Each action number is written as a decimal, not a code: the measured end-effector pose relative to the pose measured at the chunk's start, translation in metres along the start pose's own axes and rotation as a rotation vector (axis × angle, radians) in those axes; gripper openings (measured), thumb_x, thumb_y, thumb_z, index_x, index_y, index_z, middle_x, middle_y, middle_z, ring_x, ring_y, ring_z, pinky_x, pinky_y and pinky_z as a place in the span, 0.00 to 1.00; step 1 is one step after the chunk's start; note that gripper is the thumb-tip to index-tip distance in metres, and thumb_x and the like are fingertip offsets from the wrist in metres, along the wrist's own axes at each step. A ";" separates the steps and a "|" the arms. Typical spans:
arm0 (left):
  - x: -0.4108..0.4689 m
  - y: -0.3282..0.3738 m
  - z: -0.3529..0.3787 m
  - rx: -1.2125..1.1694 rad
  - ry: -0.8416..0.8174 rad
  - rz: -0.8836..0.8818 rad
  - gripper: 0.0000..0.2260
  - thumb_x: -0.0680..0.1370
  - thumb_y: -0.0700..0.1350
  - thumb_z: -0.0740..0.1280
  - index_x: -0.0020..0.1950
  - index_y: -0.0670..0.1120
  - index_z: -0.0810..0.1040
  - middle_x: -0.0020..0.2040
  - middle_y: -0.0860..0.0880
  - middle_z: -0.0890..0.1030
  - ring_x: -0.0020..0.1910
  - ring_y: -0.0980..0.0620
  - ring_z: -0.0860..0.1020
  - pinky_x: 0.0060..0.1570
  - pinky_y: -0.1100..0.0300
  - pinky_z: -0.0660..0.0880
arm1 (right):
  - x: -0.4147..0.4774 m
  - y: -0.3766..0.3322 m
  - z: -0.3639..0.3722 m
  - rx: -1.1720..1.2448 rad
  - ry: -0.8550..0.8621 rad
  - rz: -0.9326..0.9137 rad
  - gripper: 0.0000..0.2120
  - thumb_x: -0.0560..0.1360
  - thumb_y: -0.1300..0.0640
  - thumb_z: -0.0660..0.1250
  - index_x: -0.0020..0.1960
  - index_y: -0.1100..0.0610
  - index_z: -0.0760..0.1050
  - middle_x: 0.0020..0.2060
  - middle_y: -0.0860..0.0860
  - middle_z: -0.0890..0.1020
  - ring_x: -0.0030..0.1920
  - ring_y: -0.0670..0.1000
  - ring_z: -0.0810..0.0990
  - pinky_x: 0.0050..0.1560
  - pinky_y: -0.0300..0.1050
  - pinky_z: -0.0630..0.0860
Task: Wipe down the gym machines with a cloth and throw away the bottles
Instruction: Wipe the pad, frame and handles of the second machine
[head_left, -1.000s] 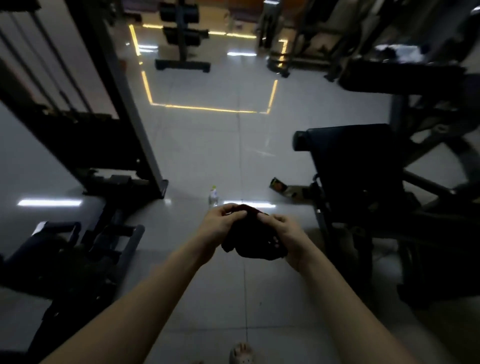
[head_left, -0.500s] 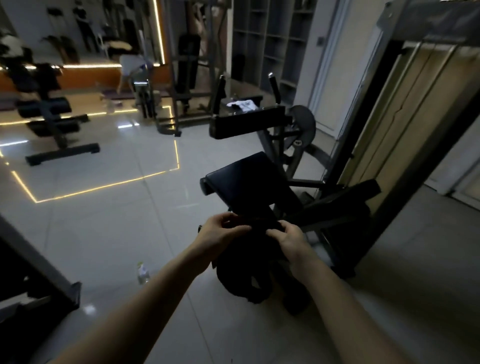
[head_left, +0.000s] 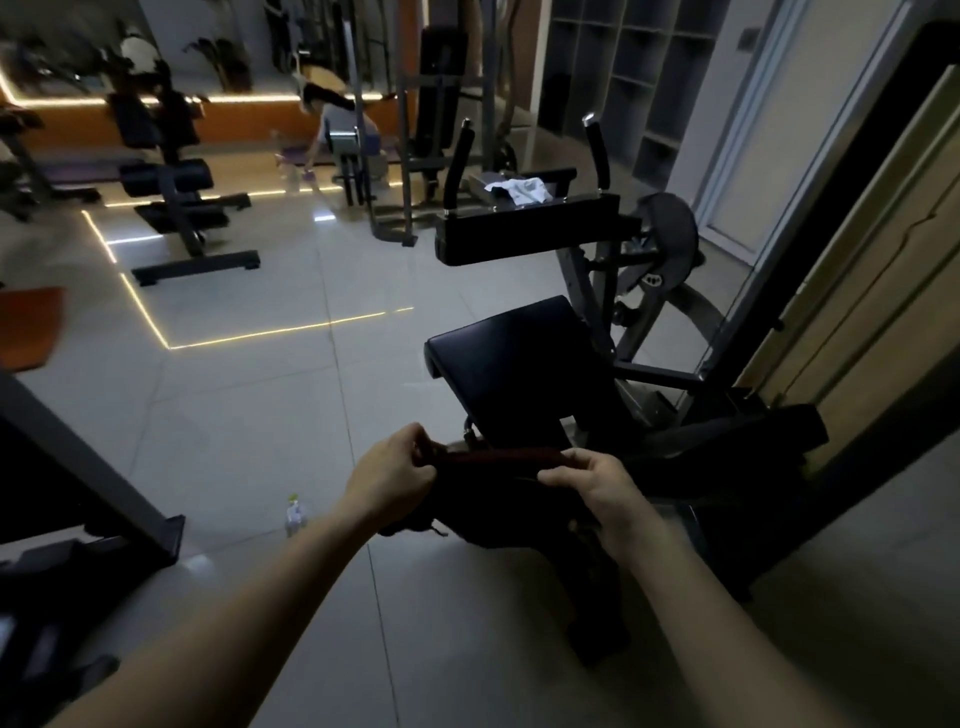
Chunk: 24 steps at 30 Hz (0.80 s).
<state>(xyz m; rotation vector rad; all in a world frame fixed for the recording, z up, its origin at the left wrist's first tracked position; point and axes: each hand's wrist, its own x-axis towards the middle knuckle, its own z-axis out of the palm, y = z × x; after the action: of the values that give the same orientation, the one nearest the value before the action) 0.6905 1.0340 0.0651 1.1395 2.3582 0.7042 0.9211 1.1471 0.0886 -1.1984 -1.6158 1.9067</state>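
Both my hands hold a dark cloth (head_left: 493, 483) stretched between them in front of me. My left hand (head_left: 387, 478) pinches its left end and my right hand (head_left: 592, 480) grips its right end. Just beyond the cloth stands a gym machine with a black padded seat (head_left: 514, 358) and a black arm pad (head_left: 524, 234) above it. A small clear bottle (head_left: 295, 514) with a light cap stands on the tiled floor, left of my left forearm.
A white rag (head_left: 522, 189) lies on top of the machine behind the arm pad. A dark frame post (head_left: 88, 467) stands at the left. Black benches (head_left: 171, 192) stand at the back left, and a person (head_left: 337, 124) bends over at the back.
The view swung up and right from the floor to the padded machine. My hands moved apart and drew the bunched cloth out into a strip.
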 end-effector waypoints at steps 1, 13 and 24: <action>0.006 -0.002 0.002 -0.010 0.013 -0.021 0.05 0.74 0.45 0.65 0.49 0.52 0.75 0.46 0.49 0.83 0.40 0.45 0.81 0.32 0.54 0.76 | 0.009 0.001 -0.002 -0.037 0.007 0.003 0.05 0.74 0.65 0.70 0.50 0.62 0.79 0.41 0.57 0.83 0.41 0.56 0.83 0.34 0.45 0.77; 0.161 -0.072 0.047 -0.064 -0.128 -0.326 0.08 0.73 0.39 0.63 0.45 0.47 0.82 0.42 0.46 0.83 0.41 0.47 0.82 0.41 0.51 0.83 | 0.169 0.110 0.020 -0.127 0.261 0.290 0.06 0.76 0.55 0.71 0.45 0.58 0.82 0.41 0.58 0.86 0.42 0.57 0.85 0.40 0.49 0.81; 0.324 -0.170 0.139 0.018 -0.379 -0.377 0.10 0.77 0.34 0.61 0.46 0.42 0.81 0.42 0.43 0.82 0.39 0.47 0.79 0.35 0.57 0.75 | 0.279 0.223 0.066 -0.119 0.277 0.545 0.13 0.70 0.55 0.71 0.44 0.67 0.77 0.36 0.55 0.77 0.36 0.52 0.75 0.31 0.43 0.69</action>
<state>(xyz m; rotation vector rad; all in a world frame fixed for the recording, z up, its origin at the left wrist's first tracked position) 0.4841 1.2402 -0.1960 0.7229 2.1625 0.3035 0.7630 1.2500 -0.2218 -2.0166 -1.3606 1.8351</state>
